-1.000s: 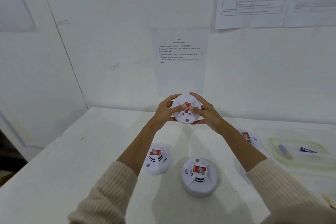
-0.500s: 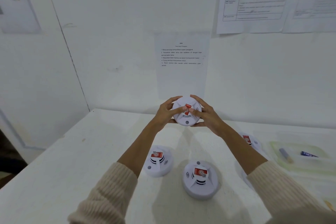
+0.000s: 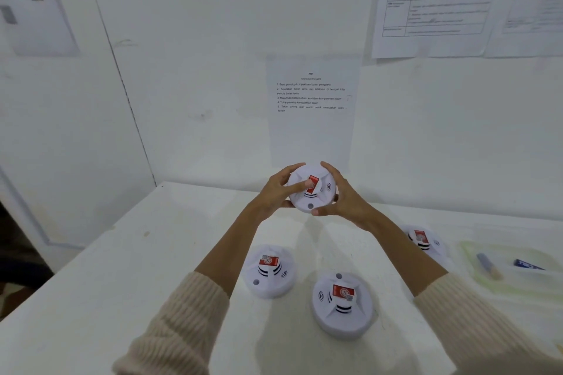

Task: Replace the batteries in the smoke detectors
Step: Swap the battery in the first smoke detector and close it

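Smoke detector [image 3: 310, 195] is held up over the back edge of the bench [image 3: 146, 259], gripped by both hands: left hand [image 3: 274, 195] curls round its left rim, thumb on the red label [image 3: 313, 185]; right hand [image 3: 345, 199] cups the right rim. A second detector [image 3: 424, 241] near the right edge is half hidden by the right forearm [image 3: 405, 256]. Since the earlier frame the right thumb has left the label for the lower rim.
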